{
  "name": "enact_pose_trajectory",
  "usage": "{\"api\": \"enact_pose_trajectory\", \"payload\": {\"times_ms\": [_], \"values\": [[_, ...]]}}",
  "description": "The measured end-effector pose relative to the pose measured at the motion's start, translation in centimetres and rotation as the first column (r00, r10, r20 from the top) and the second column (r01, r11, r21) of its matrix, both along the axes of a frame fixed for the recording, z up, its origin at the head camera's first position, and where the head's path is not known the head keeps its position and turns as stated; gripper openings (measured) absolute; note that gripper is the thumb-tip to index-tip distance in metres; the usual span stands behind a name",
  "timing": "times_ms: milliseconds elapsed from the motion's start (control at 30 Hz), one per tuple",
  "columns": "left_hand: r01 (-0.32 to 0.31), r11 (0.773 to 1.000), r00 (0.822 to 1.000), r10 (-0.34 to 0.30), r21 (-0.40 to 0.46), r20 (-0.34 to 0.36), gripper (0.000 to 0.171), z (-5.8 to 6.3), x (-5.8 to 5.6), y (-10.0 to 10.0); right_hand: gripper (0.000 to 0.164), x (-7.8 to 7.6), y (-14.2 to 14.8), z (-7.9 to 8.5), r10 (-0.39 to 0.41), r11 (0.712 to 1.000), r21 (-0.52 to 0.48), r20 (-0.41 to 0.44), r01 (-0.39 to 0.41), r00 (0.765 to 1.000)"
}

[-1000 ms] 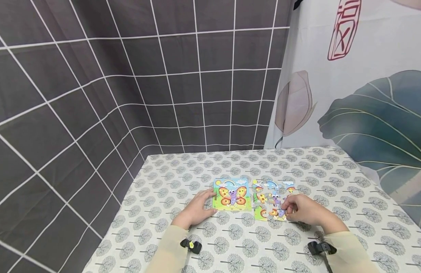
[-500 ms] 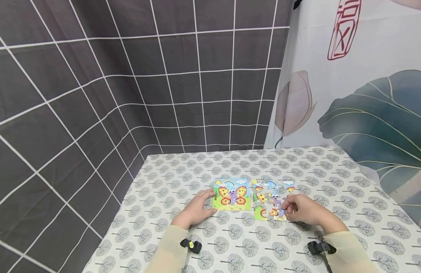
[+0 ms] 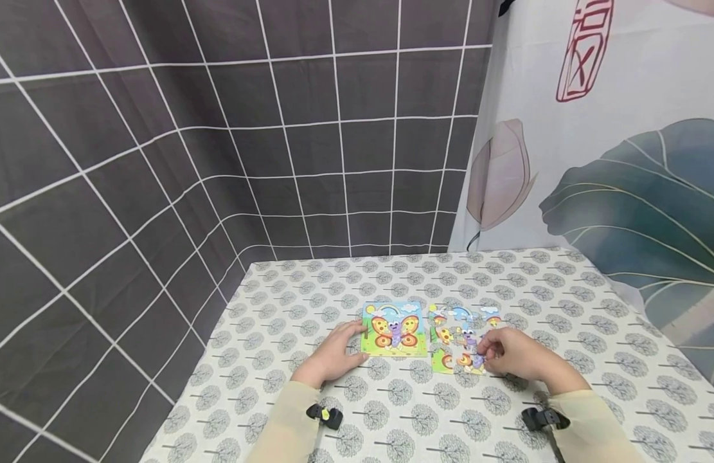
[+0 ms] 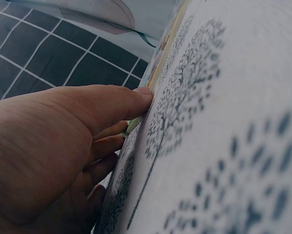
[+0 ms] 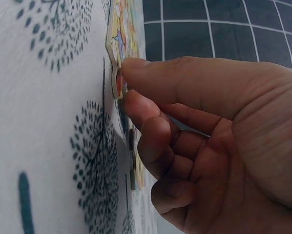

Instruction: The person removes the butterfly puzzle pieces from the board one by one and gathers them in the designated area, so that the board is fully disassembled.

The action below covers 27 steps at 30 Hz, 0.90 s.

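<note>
A square butterfly picture board (image 3: 396, 329) lies flat on the patterned cloth. My left hand (image 3: 331, 352) rests at its left side, the thumb at the near left corner and the fingers along the left edge. To its right lie jigsaw pieces (image 3: 462, 315) with the same butterfly picture, loosely laid out with gaps. My right hand (image 3: 515, 355) has curled fingers, its thumb and index finger at a lower puzzle piece (image 3: 471, 364). In the right wrist view the thumb tip overlaps the edge of that puzzle piece (image 5: 116, 73), and the index fingertip sits beside it.
A white cloth with grey trees (image 3: 403, 411) covers the table. Behind it hangs a dark curtain with white grid lines (image 3: 333, 148), and a white curtain with leaf prints (image 3: 640, 212) hangs at the right. Black straps (image 3: 545, 420) circle both wrists.
</note>
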State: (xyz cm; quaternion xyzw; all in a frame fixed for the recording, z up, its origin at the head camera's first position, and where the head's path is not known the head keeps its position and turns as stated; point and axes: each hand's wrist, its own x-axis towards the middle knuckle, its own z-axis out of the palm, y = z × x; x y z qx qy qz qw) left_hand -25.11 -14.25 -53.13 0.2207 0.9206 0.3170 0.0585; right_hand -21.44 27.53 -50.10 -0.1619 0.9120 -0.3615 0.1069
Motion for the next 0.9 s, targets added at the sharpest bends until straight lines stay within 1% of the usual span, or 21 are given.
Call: {"api": "enact_pose_trajectory", "payload": {"times_ms": [133,267,400,500,633,700,767,900], "values": [[-0.001,1.000,1.000,0.001,0.000,0.001,0.066,-0.1,0.0,0.0,0.019,-0.3,-0.8,0.3,-0.038,0.999,0.001,0.015,0.038,0.999],[-0.002,1.000,1.000,0.002,0.001,-0.002,0.066,-0.1,0.0,0.0,0.018,-0.7,-2.1,0.4,-0.044,0.999,0.025,-0.007,0.044,0.999],[-0.001,1.000,1.000,0.001,0.001,0.002,0.066,0.0,0.0,0.0,0.019,-1.3,-3.4,0.7,-0.020,0.999,0.048,-0.014,0.021,1.000],[0.001,1.000,1.000,-0.001,0.001,0.004,0.066,0.1,0.0,0.0,0.021,-1.8,-4.6,1.0,-0.013,0.997,0.074,-0.040,0.016,0.999],[0.002,1.000,1.000,-0.002,-0.001,0.007,0.066,0.1,0.1,0.0,0.021,-2.6,-6.2,1.3,0.013,0.993,0.117,-0.114,0.001,0.993],[0.000,1.000,1.000,0.000,-0.003,0.006,0.066,0.1,0.1,0.0,0.023,-2.9,-7.0,1.5,0.030,0.993,0.118,-0.117,-0.016,0.993],[-0.002,1.000,1.000,0.002,-0.003,0.008,0.066,0.2,0.2,0.1,0.024,-3.2,-7.8,1.5,0.034,0.992,0.124,-0.102,-0.022,0.994],[-0.006,1.000,1.000,0.006,-0.007,0.006,0.066,0.2,0.1,0.1,0.032,-3.9,-9.2,1.4,0.061,0.988,0.149,-0.098,-0.046,0.993]]}}
